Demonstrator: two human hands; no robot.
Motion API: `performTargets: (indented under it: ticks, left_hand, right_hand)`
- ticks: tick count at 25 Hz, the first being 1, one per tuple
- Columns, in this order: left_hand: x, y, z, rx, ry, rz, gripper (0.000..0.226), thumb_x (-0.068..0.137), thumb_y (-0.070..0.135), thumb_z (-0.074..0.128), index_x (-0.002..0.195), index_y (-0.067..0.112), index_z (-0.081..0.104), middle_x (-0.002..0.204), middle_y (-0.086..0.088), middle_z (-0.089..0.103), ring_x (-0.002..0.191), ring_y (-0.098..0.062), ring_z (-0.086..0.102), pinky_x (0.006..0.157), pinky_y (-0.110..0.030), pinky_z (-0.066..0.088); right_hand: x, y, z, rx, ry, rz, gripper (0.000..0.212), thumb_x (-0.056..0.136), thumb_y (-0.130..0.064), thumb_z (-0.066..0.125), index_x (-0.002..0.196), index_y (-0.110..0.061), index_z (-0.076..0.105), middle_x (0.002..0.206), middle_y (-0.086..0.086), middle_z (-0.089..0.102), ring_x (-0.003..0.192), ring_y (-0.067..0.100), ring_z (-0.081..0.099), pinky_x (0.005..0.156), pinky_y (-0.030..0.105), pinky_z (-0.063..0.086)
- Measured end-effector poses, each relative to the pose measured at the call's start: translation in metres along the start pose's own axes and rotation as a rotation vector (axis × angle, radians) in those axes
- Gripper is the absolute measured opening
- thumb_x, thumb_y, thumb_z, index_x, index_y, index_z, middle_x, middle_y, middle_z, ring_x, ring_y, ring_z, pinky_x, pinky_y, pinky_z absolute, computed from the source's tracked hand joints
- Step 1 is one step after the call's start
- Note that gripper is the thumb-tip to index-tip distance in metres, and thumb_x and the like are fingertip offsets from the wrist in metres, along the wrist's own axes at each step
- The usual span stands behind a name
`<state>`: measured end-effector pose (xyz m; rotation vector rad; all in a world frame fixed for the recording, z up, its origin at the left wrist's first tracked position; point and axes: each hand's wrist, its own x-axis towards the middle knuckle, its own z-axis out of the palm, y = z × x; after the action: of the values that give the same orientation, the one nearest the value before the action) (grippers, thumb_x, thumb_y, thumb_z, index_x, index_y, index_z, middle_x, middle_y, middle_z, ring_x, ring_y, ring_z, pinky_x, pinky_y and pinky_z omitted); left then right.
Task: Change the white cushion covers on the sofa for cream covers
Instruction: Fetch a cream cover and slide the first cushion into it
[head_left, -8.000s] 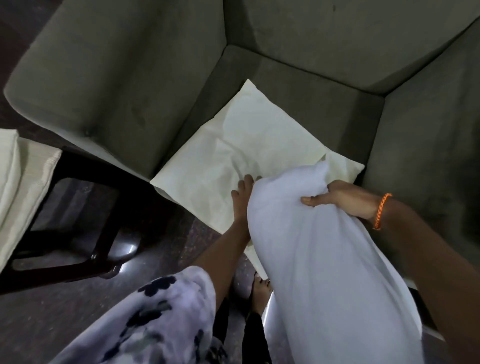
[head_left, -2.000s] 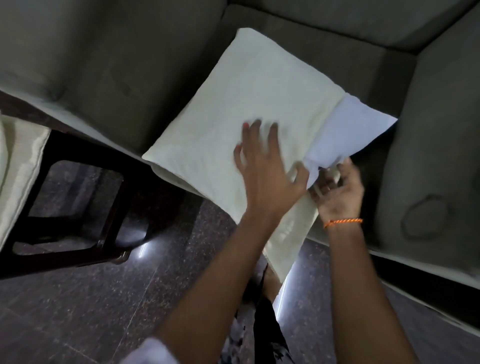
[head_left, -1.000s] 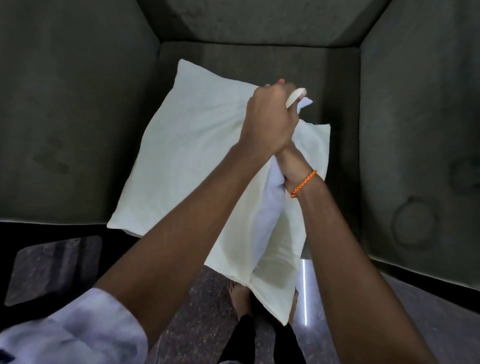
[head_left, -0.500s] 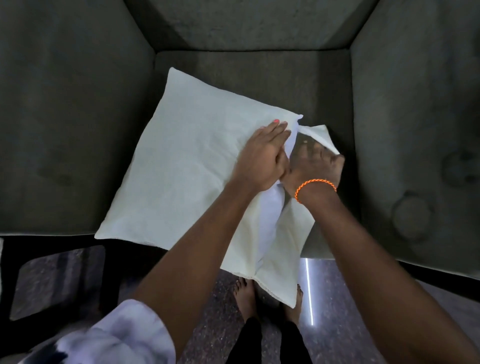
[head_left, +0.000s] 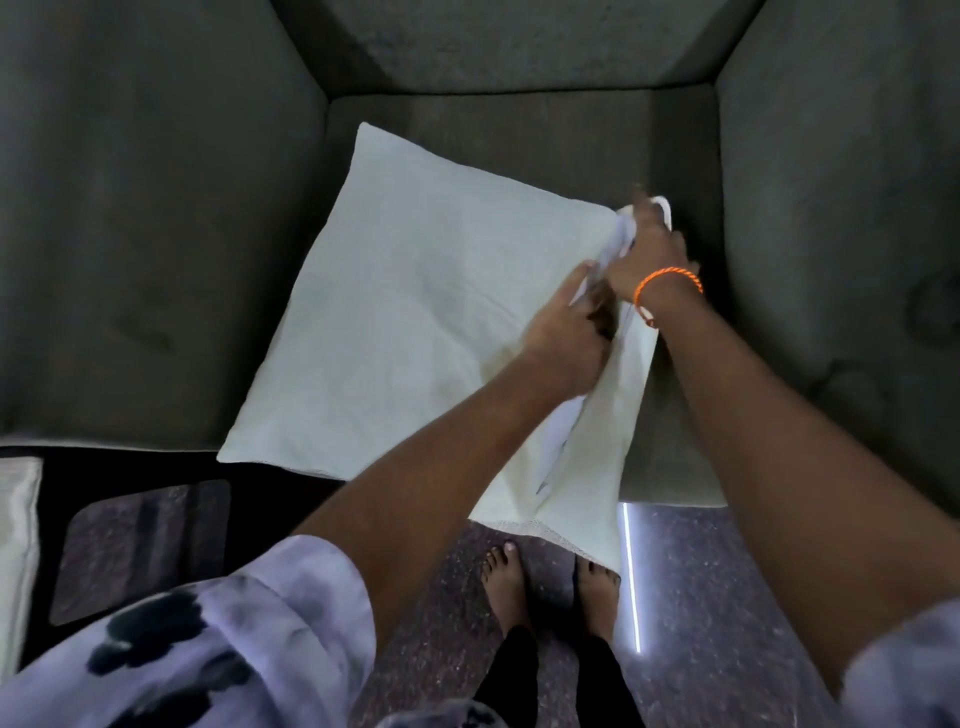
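Note:
A cushion in a cream cover (head_left: 415, 322) lies flat on the grey sofa seat (head_left: 519, 130). The cover's right edge is open, and the white inner cushion (head_left: 558, 441) shows in the slit. My left hand (head_left: 566, 332) grips the upper flap of the cream cover at this opening, thumb on top. My right hand (head_left: 649, 249), with an orange band on its wrist, reaches into the opening at the far right corner. It is blurred, with its fingers buried in the fabric. The cushion's near corner hangs over the seat's front edge.
The grey sofa's arms (head_left: 145, 234) and back wall in the seat on three sides. A dark wooden table frame (head_left: 130, 467) stands at the left, with a pale cushion (head_left: 15, 545) at the frame's edge. My bare feet (head_left: 550, 582) stand on the speckled floor.
The white cushion went into the cream cover and lay down on the seat. In the last half second my right hand slid toward the far corner and my left hand shifted nearer along the opening.

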<state>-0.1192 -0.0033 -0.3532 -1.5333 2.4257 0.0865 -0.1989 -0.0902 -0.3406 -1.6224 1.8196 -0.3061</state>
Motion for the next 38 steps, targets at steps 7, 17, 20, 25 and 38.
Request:
performTargets:
  ticks: [7,17,20,25,38]
  left_hand:
    - [-0.004,-0.008,-0.009,0.124,-0.245,0.139,0.04,0.097,0.029,0.034,0.123,0.019,0.062,0.133,-0.003,0.058,0.145,-0.02,0.019,0.118,-0.041,-0.008]
    - [-0.073,0.074,-0.021,-0.282,-0.317,-0.188,0.055,0.094,0.039,0.037,0.139,0.008,0.038,0.131,-0.009,0.055,0.129,-0.027,0.042,0.118,-0.04,-0.001]
    - [-0.091,0.11,-0.022,-0.342,-0.447,-0.338,0.06,0.092,0.037,0.041,0.139,0.001,0.031,0.138,-0.017,0.044,0.127,-0.028,0.043,0.117,-0.044,0.005]
    - [-0.141,0.131,-0.022,-0.548,-0.207,-0.744,0.034,0.082,0.035,0.055,0.105,0.009,0.055,0.103,-0.014,0.059,0.101,-0.032,0.057,0.098,-0.04,0.027]
    - [-0.213,0.113,0.016,-1.497,0.597,-1.558,0.024,0.09,0.0,0.051,0.111,0.012,0.048,0.109,-0.004,0.048,0.095,-0.016,0.054,0.074,-0.015,0.044]
  right_hand:
    - [-0.02,-0.001,-0.013,0.314,0.075,-0.099,0.071,0.072,0.0,0.039,0.137,-0.03,0.046,0.119,0.003,0.061,0.106,0.019,0.06,0.102,0.036,0.045]
    - [-0.136,0.064,0.021,0.36,0.187,0.275,0.059,0.076,-0.004,0.063,0.131,-0.011,0.044,0.123,0.015,0.047,0.089,0.024,0.054,0.075,0.011,0.033]
    - [-0.151,0.071,0.022,0.297,0.141,0.345,0.067,0.074,-0.013,0.069,0.134,-0.012,0.041,0.127,0.015,0.044,0.106,0.03,0.053,0.09,0.026,0.04]
    - [-0.163,0.074,0.022,0.291,0.139,0.275,0.048,0.073,-0.008,0.066,0.119,-0.008,0.053,0.108,0.013,0.059,0.093,0.027,0.057,0.078,0.027,0.044]
    - [-0.241,0.069,0.033,0.294,0.053,-0.329,0.015,0.077,-0.005,0.059,0.088,-0.01,0.069,0.095,0.0,0.062,0.064,0.01,0.052,0.06,0.014,0.044]
